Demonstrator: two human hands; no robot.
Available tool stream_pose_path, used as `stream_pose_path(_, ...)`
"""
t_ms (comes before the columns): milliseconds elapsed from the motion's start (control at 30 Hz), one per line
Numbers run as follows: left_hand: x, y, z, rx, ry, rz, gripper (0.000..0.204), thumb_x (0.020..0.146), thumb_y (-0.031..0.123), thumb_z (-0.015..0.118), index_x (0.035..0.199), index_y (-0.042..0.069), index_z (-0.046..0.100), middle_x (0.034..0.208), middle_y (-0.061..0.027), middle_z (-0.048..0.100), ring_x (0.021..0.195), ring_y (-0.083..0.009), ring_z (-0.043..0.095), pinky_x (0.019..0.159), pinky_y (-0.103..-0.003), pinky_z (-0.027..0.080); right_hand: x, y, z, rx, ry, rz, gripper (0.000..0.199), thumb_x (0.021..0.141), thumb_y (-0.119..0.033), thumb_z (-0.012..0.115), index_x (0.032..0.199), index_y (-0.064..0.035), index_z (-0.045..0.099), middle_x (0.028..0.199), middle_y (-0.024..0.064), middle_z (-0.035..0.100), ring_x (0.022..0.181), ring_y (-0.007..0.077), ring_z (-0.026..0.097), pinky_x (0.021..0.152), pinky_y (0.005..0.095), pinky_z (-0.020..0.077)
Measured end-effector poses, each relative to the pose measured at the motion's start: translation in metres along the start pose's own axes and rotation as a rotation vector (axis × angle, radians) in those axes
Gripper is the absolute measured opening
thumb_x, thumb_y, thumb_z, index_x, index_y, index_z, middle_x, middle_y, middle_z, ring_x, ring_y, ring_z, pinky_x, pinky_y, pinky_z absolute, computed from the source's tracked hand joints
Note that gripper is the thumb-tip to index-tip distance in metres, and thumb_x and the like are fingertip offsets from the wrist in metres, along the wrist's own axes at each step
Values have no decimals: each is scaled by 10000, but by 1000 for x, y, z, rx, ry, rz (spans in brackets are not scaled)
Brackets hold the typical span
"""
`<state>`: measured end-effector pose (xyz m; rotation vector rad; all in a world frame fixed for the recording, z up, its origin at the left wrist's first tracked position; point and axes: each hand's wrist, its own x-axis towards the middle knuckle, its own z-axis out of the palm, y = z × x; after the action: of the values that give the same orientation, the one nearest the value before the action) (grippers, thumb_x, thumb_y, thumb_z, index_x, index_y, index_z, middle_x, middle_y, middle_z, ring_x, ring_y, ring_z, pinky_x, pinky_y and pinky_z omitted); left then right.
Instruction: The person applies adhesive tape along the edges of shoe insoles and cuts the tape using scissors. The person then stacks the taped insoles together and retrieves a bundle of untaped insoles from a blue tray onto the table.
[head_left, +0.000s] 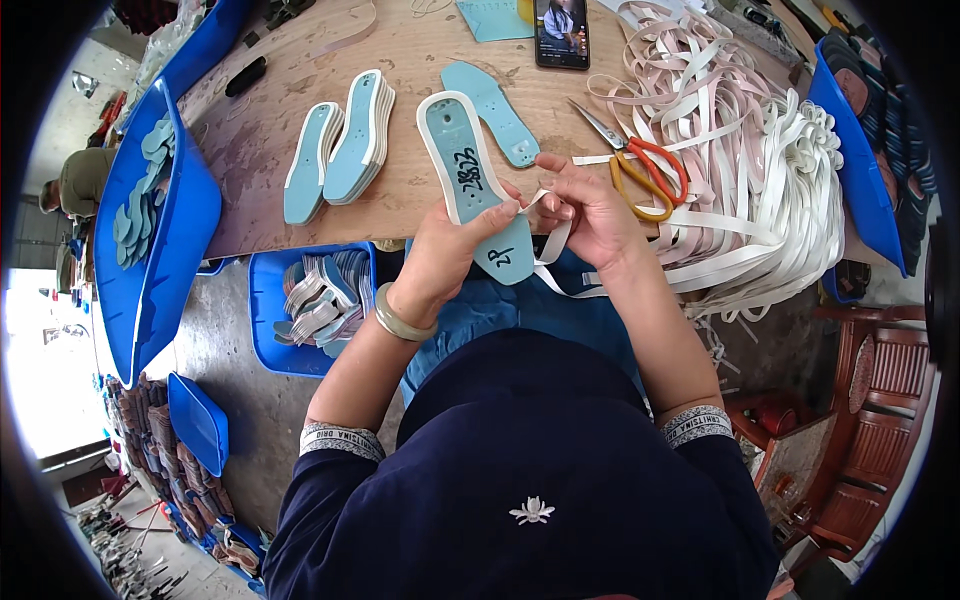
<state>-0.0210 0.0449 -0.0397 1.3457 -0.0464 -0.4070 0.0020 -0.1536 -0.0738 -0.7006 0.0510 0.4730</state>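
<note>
My left hand [447, 245], a pale bangle at its wrist, grips a light-blue shoe insole [455, 135] near its lower part, thumb on top. White edging runs around the insole's upper end and down its side; dark handwriting marks its face. With thumb and fingers, my right hand [592, 215] pinches a narrow white strip [552, 247] at the insole's right edge. The strip's slack loops below that hand. Just beyond the held piece lies a plain blue insole [497, 112] without white edging. Scissors [645, 180] with orange and yellow handles rest right of my right hand.
Two stacks of white-edged insoles, a left stack [308, 165] and a right stack [355, 135], stand on the wooden table [270, 110]. A big heap of white and pink strips [770, 170] covers its right side. A phone [562, 35] lies at the back. Blue bins [185, 215] flank the table.
</note>
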Motion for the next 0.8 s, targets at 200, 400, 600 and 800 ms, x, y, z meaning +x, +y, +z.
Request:
stream_pose_path(200, 5, -4, -5, 533, 115, 230, 164, 935, 114, 652, 1057, 5, 655, 947, -100, 678, 784, -172, 620, 706, -283, 508, -17, -24, 17, -674, 188, -188, 333, 928, -86, 624, 1252, -47, 557, 783, 50, 613, 676, 139, 583, 683, 256, 493)
stream_pose_path(400, 11, -9, -11, 776, 206, 531, 147, 929, 97, 656, 1024, -14, 649, 838, -100, 641, 662, -182, 556, 613, -301, 472, -40, -99, -21, -2102, 528, -30, 434, 829, -90, 716, 1244, -77, 592, 1005, 104, 639, 786, 217, 609, 716, 300, 492)
stream_pose_path(600, 3, -21, -5, 639, 336, 464, 168, 930, 69, 643, 1077, -12, 637, 1011, -75, 715, 816, -184, 645, 749, -288, 526, -48, -104, -23, -1954, 488, 115, 544, 804, -31, 687, 1323, -117, 549, 1048, 114, 614, 705, 188, 581, 658, 294, 490)
stream_pose_path(800, 10, -31, -8, 633, 400, 586, 188, 877, 27, 681, 1051, 9, 612, 882, -97, 637, 685, -200, 565, 641, -302, 481, -88, -62, -17, -1105, 367, -190, 738, 732, 76, 662, 1412, -129, 460, 1043, 99, 571, 702, 136, 572, 601, 234, 438)
